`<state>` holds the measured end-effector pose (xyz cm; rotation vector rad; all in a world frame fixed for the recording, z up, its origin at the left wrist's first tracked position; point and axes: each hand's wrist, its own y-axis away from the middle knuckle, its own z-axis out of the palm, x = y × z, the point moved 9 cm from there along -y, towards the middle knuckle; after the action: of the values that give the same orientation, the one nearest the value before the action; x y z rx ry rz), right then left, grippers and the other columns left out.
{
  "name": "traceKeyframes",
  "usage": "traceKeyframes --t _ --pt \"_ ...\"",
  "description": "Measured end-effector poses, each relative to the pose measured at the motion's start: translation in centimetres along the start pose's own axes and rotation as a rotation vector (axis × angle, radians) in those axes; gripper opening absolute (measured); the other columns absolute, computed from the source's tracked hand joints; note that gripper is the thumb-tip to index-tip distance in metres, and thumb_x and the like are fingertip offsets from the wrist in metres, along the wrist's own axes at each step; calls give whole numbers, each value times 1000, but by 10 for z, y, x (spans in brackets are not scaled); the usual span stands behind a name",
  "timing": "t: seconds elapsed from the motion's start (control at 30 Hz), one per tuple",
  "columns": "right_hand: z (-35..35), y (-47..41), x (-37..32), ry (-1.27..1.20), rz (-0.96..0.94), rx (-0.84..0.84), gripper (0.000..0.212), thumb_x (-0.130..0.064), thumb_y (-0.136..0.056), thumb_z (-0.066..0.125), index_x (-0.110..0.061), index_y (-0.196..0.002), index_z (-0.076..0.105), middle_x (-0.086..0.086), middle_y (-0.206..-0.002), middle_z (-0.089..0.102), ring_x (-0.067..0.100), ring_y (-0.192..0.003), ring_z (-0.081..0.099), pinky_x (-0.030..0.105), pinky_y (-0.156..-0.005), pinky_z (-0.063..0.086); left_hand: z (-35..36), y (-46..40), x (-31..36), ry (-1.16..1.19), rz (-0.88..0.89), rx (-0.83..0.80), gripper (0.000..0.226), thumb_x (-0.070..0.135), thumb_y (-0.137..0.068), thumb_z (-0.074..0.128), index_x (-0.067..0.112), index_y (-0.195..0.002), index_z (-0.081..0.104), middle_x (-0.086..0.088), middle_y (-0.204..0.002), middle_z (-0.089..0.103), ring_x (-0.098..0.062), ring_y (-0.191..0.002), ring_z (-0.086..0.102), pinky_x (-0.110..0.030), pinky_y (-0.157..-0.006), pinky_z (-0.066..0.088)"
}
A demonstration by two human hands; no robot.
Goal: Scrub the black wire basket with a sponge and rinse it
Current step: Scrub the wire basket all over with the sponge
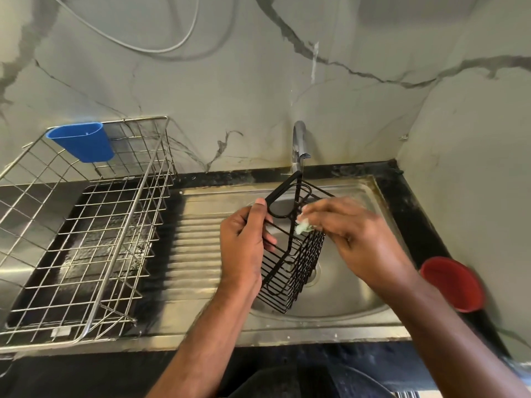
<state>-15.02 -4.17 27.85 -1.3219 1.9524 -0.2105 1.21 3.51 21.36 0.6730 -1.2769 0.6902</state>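
Black wire made up the basket [290,254] I was watching, and it hung tilted over the steel sink [339,300], its hook end up near the tap [299,145] and its closed bottom low toward the near rim of the bowl. My left hand [244,242] gripped it along the left edge, thumb up against the thick hook loop and fingers curled round the wires behind, so most of the basket lay to the right of and below that grip. My right hand [353,234] came in from the right across the upper part of the basket, its fingers bunched on a pale green sponge [303,226] pressed to the wires just below the loop. That hand was blurred, so I could only say it probably pinched the sponge between fingertips and thumb. The sponge sat between the two hands, closer to the right one.

On the left, a steel dish rack [86,231] stood on the drainboard with a blue cup [83,142] hooked on its back rail. A red cup [454,282] sat on the dark counter [408,196] to the right of the sink.
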Motion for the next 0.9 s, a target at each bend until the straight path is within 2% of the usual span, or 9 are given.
traceKeyframes --t 0.2,0.27,0.33,0.4,0.47,0.6,0.73,0.8,0.9 --pt "-21 -19 45 104 118 129 38 18 -83 68 -7 -109 77 3 -112 73 14 -103 69 7 -94 46 -3 -9 4 13 6 29 37 28 -98 63 10 -66 65 -5 -50 56 -10 -37 48 -18 -38 40" --pt "-19 -24 44 103 123 141 37 15 -84 66 -8 -111 76 1 -114 73 12 -104 69 12 -94 50 -1 -11 3 14 0 27 36 28 -97 64 7 -68 66 -15 -57 59 -11 -38 49 -19 -39 41" --pt "-13 -27 26 8 73 125 36 11 -85 67 -11 -112 75 -3 -116 72 7 -106 68 15 -94 51 2 -13 1 27 -8 27 37 28 -98 63 6 -68 67 -13 -54 58 -12 -39 49 -19 -40 41" --pt "4 -29 0 -98 -50 16 41 13 -84 67 -13 -115 75 -3 -120 72 5 -114 65 19 -99 50 5 -14 2 47 1 13 38 26 -99 61 6 -68 68 -6 -49 55 -14 -39 47 -20 -40 40" --pt "19 -26 -11 -104 -159 -99 46 13 -84 65 -16 -118 74 -3 -126 70 10 -128 58 32 -107 47 7 -14 2 61 17 -17 38 23 -100 59 3 -69 68 -5 -49 55 -13 -40 46 -21 -42 40" --pt "3 -27 34 -126 -45 -20 47 15 -82 68 -17 -115 74 -4 -126 70 15 -138 49 53 -108 46 2 -13 1 26 -3 0 38 27 -98 63 11 -63 68 0 -50 57 -11 -37 47 -19 -38 38" --pt "-25 -31 82 -65 125 133 44 16 -83 70 -16 -114 74 -4 -122 71 14 -136 52 35 -110 46 0 -14 5 42 -5 7 40 23 -96 65 16 -57 65 3 -55 58 -8 -36 44 -18 -38 36" --pt "-32 -32 87 -92 165 172 40 13 -85 69 -16 -112 76 -5 -121 71 11 -135 53 34 -110 46 3 -14 5 48 -9 9 39 23 -96 65 16 -58 65 3 -56 58 -7 -36 45 -18 -38 36" --pt "-23 -35 50 -235 59 98 35 8 -85 69 -15 -111 75 -6 -125 70 9 -137 50 29 -107 48 6 -15 1 70 -34 28 36 25 -96 65 15 -61 67 1 -56 59 -9 -37 46 -18 -39 39"
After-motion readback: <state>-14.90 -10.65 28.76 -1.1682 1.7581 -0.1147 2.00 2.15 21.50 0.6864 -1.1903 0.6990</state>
